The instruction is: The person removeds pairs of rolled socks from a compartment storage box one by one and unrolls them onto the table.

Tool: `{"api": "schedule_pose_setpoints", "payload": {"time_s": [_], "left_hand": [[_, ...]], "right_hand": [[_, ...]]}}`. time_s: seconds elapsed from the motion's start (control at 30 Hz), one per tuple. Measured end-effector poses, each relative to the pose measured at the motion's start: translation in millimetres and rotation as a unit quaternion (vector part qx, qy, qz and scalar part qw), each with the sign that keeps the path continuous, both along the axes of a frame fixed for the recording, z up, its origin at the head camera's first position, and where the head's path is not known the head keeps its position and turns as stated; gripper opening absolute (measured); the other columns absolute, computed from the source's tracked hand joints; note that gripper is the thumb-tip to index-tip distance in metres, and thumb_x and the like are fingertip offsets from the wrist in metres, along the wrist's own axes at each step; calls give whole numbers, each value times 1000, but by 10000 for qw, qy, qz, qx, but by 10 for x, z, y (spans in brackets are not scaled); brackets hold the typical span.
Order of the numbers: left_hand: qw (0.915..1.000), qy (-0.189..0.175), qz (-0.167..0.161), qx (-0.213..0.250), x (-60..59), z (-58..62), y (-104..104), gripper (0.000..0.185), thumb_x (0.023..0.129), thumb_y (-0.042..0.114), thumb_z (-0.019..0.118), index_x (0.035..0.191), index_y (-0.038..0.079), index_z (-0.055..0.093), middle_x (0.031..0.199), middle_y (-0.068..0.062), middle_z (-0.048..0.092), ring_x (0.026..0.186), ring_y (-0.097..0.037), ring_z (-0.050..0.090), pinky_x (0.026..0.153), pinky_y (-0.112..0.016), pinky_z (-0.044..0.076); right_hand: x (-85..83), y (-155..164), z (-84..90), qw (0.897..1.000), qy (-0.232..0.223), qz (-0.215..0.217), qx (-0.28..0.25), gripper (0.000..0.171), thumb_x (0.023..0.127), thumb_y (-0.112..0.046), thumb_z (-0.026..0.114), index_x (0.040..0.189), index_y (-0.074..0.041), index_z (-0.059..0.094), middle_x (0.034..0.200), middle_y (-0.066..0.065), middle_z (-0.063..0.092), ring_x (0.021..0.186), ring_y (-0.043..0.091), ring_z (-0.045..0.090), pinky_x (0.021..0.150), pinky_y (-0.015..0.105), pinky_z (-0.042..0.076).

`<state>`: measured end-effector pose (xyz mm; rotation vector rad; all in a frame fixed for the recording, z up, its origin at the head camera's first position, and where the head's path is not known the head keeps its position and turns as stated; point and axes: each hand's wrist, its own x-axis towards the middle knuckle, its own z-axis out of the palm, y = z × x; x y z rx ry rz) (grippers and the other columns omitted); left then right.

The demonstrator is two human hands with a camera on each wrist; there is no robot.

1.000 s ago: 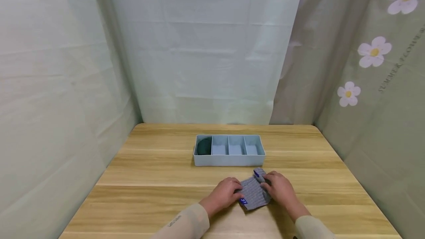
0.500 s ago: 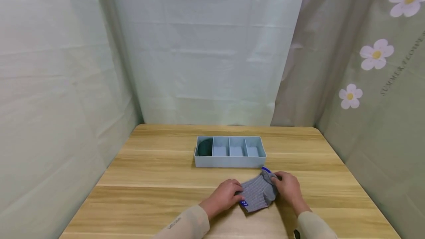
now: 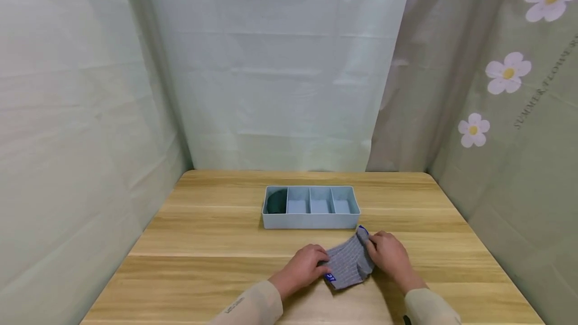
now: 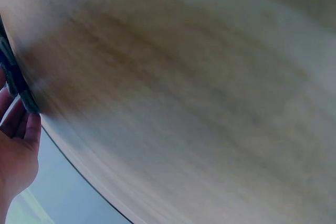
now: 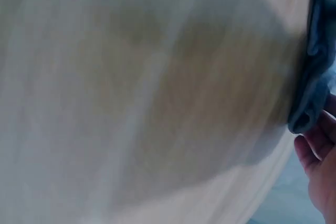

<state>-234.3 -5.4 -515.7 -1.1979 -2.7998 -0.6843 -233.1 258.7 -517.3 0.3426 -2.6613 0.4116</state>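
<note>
Surface (image 3: 217, 245): wooden and smooth; a folded bundle could skid on it if pushed rather than pressed
Tray (image 3: 310, 220): four compartments, a dark roll (image 3: 277, 201) in the leftmost; it sits just beyond the fold, so a careless lift might clip its front wall
Sock (image 3: 348, 264): grey ribbed, lying between both hands near the front edge; the fold looks loose and may spring open
Left hand (image 3: 305, 266): fingers curled onto the sock's left edge, pinning it; if it slackens, the layers slip
Right hand (image 3: 389, 258): pinching the blue-tipped end (image 3: 363, 230); a thin pinch, liable to slip
</note>
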Motion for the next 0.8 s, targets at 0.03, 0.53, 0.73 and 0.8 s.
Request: {"api": "schedule_pose_setpoints", "payload": {"time_s": [0.03,0.53,0.73,0.8], "left_hand": [[10000,-7,8,18,0,-1,-6,23,91,23,73,106,5,77,105,-2,70,102,-13,62,93,-26,48],[9999,53,-80,78,6,16,-6,22,90,22,74,105,6,77,104,-2,70,101,-12,62,92,-24,48],[9999,13,-65,108,0,14,-5,22,90,22,74,105,5,77,104,-1,70,102,-12,62,93,-23,47],[9999,-27,-44,107,-7,9,-9,23,91,22,73,106,5,77,105,-1,70,102,-12,62,93,-23,47]], "right_hand": [[-4,5,14,9999,-102,44,65,14,86,-12,74,91,0,75,84,11,67,80,33,66,73,48,54],[-138,179,79,9918,-950,-656,-551,25,84,-10,74,106,1,70,99,21,67,93,43,64,77,59,49],[-198,156,6,9996,142,-198,-104,18,75,3,77,90,-4,70,87,13,63,82,37,64,70,53,51],[-207,157,-10,9999,145,-2,63,10,78,2,74,87,-3,72,84,11,63,77,34,64,68,50,52]]}}
